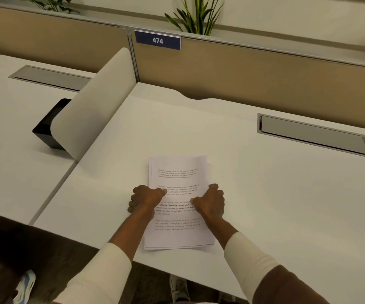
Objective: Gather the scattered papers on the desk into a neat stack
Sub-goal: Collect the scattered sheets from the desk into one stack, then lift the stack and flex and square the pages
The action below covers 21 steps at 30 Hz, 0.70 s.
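A stack of white printed papers (pixel 177 172) lies flat on the white desk (pixel 264 205), near its front edge. The sheets sit nearly square, with a few edges showing slightly offset along the left and bottom. My left hand (pixel 145 198) grips the stack's left edge, thumb on top of the page. My right hand (pixel 211 201) grips the right edge the same way, thumb on the text. Both hands hide part of the middle paragraphs.
A curved beige divider (pixel 93 106) separates this desk from the neighbouring one, where a black box (pixel 47 128) stands. A grey cable hatch (pixel 313 134) is set into the desk at the right. A tan partition with a "474" sign (pixel 157 40) closes the back.
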Tool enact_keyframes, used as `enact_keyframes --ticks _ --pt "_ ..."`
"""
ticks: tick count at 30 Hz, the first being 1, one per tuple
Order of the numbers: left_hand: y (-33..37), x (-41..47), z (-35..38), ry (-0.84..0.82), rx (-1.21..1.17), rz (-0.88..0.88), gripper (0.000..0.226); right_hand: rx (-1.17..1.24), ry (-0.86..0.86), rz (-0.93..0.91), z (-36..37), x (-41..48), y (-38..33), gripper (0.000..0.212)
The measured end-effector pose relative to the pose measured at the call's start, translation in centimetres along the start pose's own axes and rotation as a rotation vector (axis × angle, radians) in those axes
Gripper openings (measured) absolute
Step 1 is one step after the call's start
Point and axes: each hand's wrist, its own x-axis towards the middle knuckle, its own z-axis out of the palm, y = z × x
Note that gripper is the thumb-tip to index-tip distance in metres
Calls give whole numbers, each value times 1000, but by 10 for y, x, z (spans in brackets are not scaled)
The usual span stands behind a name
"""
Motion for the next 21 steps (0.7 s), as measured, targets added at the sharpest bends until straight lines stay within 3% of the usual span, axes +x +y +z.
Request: enact_keyframes --ticks 4,11,21 --pt "0 6 0 -74 -137 -32 52 103 -24 29 -6 4 8 66" --pt "5 -4 9 -114 -124 119 51 186 -34 39 -18 8 25 43" --pt "1 -17 15 -545 -236 210 43 314 -14 122 -63 26 83 23"
